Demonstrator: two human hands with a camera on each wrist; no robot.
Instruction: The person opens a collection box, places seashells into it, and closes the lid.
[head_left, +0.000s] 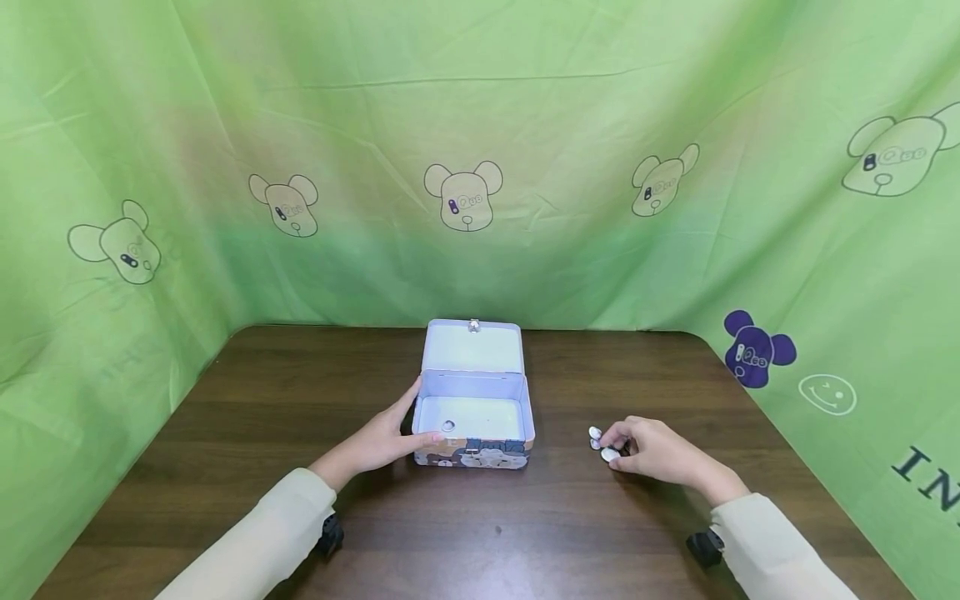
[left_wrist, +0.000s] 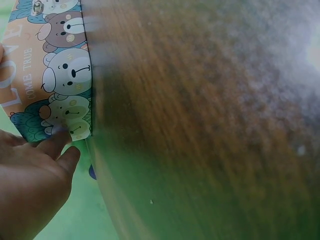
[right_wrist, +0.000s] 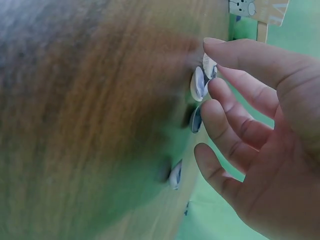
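An open tin box [head_left: 474, 452] with a pale lining and bear pictures on its outside stands on the table, lid tilted back. One small shell [head_left: 447, 426] lies inside it. My left hand [head_left: 382, 439] holds the box's left end, thumb across the front and fingers along the side; the left wrist view shows the fingers at the printed front [left_wrist: 72, 72]. To the right of the box, my right hand [head_left: 651, 450] is over several small white shells [head_left: 595, 432]. Its thumb and index finger come down beside a shell [head_left: 610, 455], and the other fingers are loosely bent.
The brown wooden table [head_left: 495, 550] has rounded far corners. A green curtain [head_left: 360, 275] with bear drawings surrounds its back and sides. The box lid [head_left: 472, 348] stands up behind the box, with a metal clasp [head_left: 474, 326] at its top edge.
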